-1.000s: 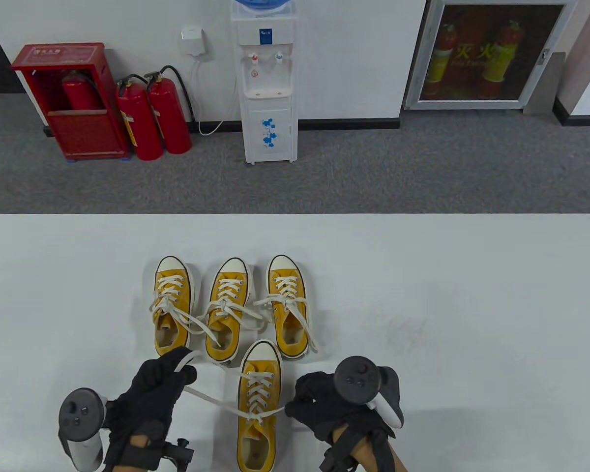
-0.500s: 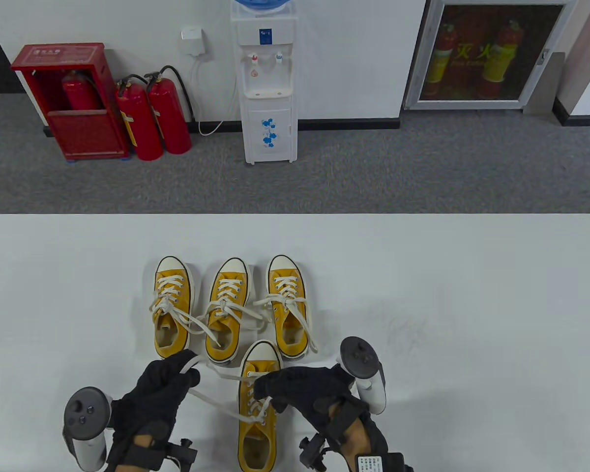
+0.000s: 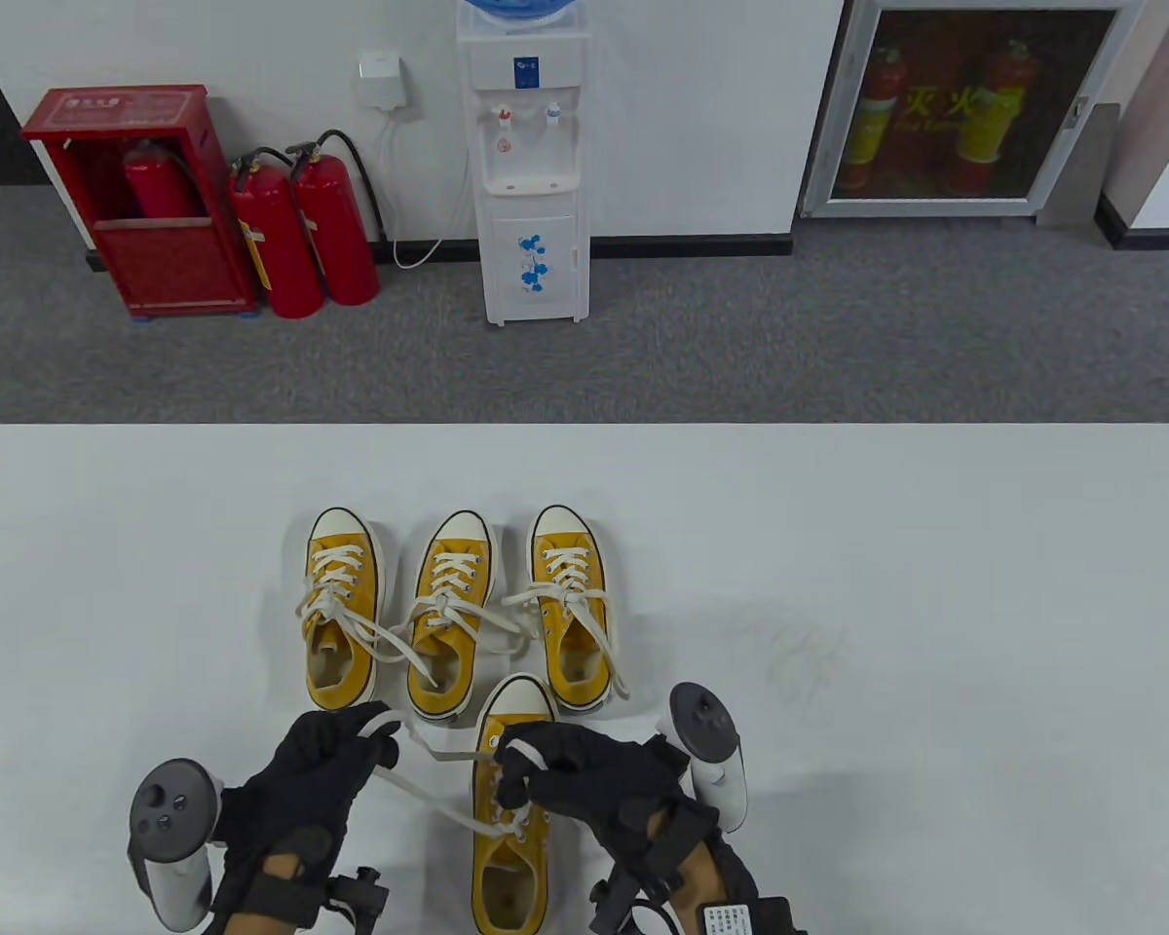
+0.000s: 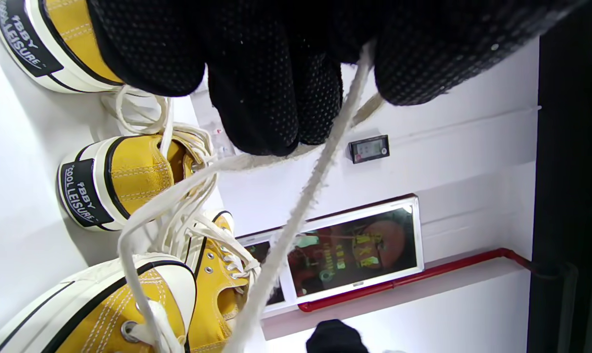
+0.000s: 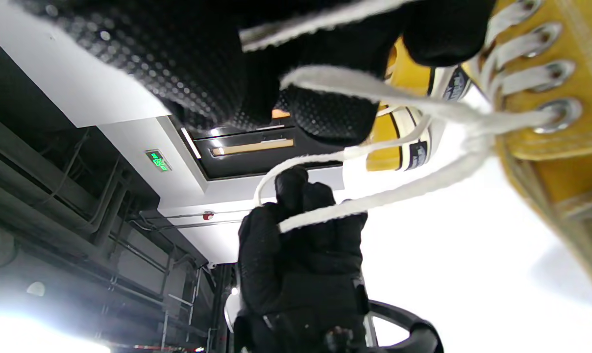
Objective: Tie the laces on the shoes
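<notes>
Here the near shoe (image 3: 509, 818) sat at the table's (image 3: 935, 584) front edge, behind three others. Left hand (image 3: 317, 779) pinched one lace (image 3: 429, 794); right hand (image 3: 584, 774) pinched the other. Slack could let either end slip, I judged, undoing the crossing.

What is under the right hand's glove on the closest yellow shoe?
The right hand covers the closest shoe's upper lacing and pinches a white lace. The toe cap and the heel opening show. The eyelets beneath the glove are hidden.

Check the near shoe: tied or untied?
Untied. The near shoe has no bow; the left hand and right hand each hold a loose lace end.
</notes>
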### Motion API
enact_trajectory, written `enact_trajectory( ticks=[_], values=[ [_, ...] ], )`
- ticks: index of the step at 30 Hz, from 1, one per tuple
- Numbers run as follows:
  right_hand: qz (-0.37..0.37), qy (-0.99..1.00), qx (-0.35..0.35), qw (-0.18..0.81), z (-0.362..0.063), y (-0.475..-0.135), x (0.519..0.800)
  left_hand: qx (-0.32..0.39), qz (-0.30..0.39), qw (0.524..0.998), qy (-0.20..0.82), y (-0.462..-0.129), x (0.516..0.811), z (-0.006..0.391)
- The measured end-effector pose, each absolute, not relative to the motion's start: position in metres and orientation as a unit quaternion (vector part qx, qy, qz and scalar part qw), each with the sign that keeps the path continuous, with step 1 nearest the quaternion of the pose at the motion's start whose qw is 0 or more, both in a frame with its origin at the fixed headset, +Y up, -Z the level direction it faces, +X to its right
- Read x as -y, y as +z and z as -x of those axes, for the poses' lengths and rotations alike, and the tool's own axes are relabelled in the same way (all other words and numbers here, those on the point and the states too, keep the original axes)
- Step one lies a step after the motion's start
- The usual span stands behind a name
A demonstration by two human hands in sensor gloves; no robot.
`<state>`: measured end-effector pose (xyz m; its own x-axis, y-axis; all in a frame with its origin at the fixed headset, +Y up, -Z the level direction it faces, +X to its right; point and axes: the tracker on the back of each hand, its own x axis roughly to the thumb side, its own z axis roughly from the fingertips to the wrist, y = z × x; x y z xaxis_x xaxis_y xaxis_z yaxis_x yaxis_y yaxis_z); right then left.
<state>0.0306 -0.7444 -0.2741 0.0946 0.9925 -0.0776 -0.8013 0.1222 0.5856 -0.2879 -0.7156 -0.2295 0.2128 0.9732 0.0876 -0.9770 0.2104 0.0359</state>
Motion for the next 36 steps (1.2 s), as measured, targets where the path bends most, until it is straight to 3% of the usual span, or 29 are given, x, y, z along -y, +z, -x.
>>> enact_trajectory(
  ticks=[17,30,36],
  values=[
    [-0.242,0.815,-0.149,0.506,0.001,-0.258,0.734,0.078,-0.016,0.764,0.640,-0.228,0.708,0.276],
    [-0.262,0.848,-0.141,0.440,0.016,-0.254,0.741,0.136,0.018,0.751,0.646,-0.225,0.706,0.259],
    [-0.269,0.855,-0.145,0.419,0.019,-0.253,0.743,0.143,0.025,0.766,0.626,-0.225,0.708,0.251]
  ],
)
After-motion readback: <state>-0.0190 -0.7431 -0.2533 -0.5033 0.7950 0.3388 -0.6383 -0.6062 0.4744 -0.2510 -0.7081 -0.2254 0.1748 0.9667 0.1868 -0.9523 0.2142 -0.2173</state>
